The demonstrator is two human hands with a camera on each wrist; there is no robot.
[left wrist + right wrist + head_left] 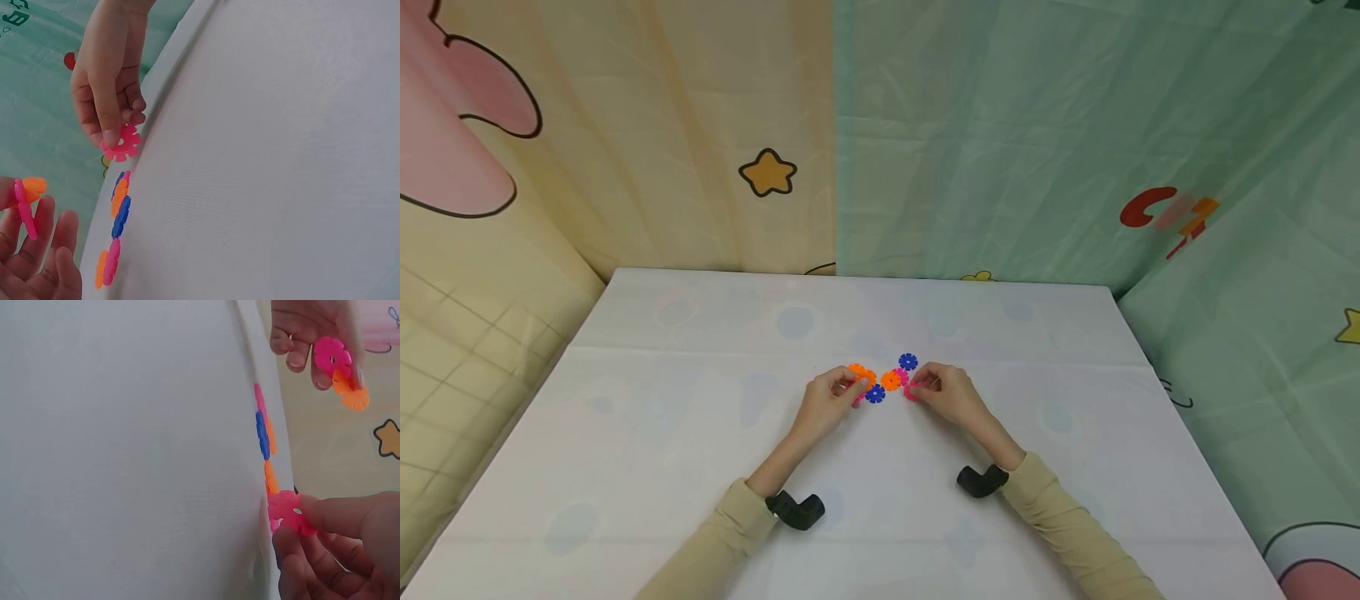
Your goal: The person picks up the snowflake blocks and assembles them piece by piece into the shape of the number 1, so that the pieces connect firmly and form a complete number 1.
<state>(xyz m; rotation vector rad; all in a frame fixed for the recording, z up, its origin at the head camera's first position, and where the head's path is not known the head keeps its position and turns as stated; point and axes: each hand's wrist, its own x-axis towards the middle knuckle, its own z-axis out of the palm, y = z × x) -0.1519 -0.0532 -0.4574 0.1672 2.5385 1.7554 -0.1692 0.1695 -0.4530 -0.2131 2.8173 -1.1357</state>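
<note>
My left hand [823,408] pinches a pink notched plastic disc [332,356] with an orange disc [354,394] set against it at an angle; the two look slotted together. In my right hand [953,396], thumb and fingertips grip a single pink disc [122,145], held upright. Both hands are just above the table, a short gap apart. Between and behind them lie loose discs: one blue [875,393], another blue [907,362], an orange [891,381] and a pink [901,376]. Near my left hand, more pink and orange discs are partly hidden in the head view.
A white cloth with pale spots covers the table [647,450]. Printed curtains, yellow [700,100] and green [1000,125], hang behind its far edge and along the sides. A black strap mount [797,510] sits on the left wrist, and a similar one [982,481] on the right.
</note>
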